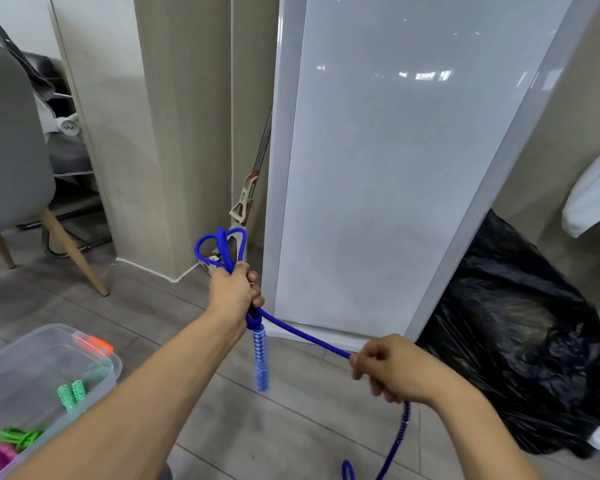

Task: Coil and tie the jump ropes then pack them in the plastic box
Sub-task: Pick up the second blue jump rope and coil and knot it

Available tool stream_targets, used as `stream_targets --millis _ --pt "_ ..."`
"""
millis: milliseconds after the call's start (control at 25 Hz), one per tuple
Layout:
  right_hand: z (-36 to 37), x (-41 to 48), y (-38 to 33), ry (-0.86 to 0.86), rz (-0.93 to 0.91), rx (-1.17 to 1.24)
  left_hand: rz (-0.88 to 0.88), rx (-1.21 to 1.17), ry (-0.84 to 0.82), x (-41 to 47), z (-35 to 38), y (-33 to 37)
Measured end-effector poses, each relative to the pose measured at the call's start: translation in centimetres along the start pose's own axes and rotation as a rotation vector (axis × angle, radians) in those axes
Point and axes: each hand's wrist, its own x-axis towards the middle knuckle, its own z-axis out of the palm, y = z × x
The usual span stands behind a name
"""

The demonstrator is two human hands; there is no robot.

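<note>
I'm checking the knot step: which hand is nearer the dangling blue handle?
Left. The left hand grips the rope coil just above the blue handle; the right hand holds the rope strand farther off to its right.

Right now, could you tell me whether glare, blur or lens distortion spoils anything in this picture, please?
Head view: ceiling lights glare as bright patches high on the white panel; the handle of the blue jump rope, below the left hand, is motion-smeared, the right hand slightly soft; the wide lens splays upright edges apart toward the top; lighting even, shadows faint.
</note>
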Motion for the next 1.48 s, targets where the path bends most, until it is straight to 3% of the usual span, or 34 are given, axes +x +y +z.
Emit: stream_targets --millis 80,200,320,520,640,800,1160,1480 --pt "-0.8 0.4 1.1 0.217 0.043 -0.085 0.075 0.154 -0.043 -0.6 0.2 0.1" --pt "-0.6 0.7 0.3 0.427 -0.128 0.061 0.108 0.372 -0.194 -2.7 0.9 -0.1" --pt "0.5 0.5 -2.0 0.418 -0.285 0.253 0.144 0.582 -0.382 -4.8 1.6 -0.6" --pt "1.3 0.3 -3.7 0.393 -0.336 0.393 0.170 0.828 -0.598 -6.9 2.2 -2.0" --pt "1.3 0.0 -3.7 0.401 -0.318 0.497 0.234 0.884 -0.647 -7.2 2.3 -2.4" --pt "1.4 0.3 -3.2 0.414 -0.292 0.417 0.209 0.855 -0.766 -7.3 2.2 -2.4" --pt "1.8 0.9 -2.8 0.409 -0.259 0.382 0.084 0.767 -0.734 -6.6 2.0 -3.2" --pt "1.5 0.8 -2.5 0.241 -0.169 0.415 0.136 0.766 -0.462 -4.8 1.8 -2.9"
